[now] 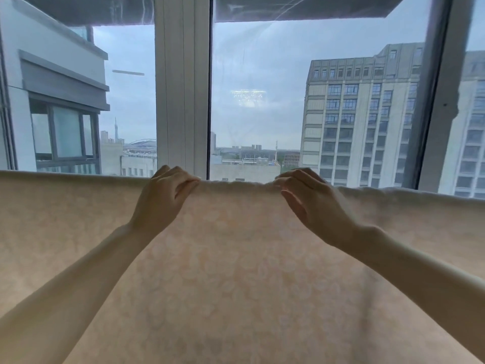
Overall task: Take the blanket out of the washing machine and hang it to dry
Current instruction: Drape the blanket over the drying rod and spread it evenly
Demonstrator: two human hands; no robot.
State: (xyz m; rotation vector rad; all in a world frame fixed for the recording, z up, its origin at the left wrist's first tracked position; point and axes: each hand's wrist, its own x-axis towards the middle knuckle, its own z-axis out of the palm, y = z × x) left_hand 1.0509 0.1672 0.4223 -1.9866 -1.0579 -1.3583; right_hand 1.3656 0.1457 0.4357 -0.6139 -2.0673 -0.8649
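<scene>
A cream blanket (236,258) with a faint leaf pattern hangs spread across the whole width of the view, its top fold running level in front of the window. My left hand (164,198) pinches the top fold left of centre, fingers curled over the edge. My right hand (307,198) grips the same fold right of centre, thumb in front and fingers bent over the top. Whatever carries the blanket is hidden under the fold. The washing machine is not in view.
Right behind the blanket stands a large window with a white central frame post (182,88) and a dark frame post (441,101) at the right. Buildings and sky show through the glass.
</scene>
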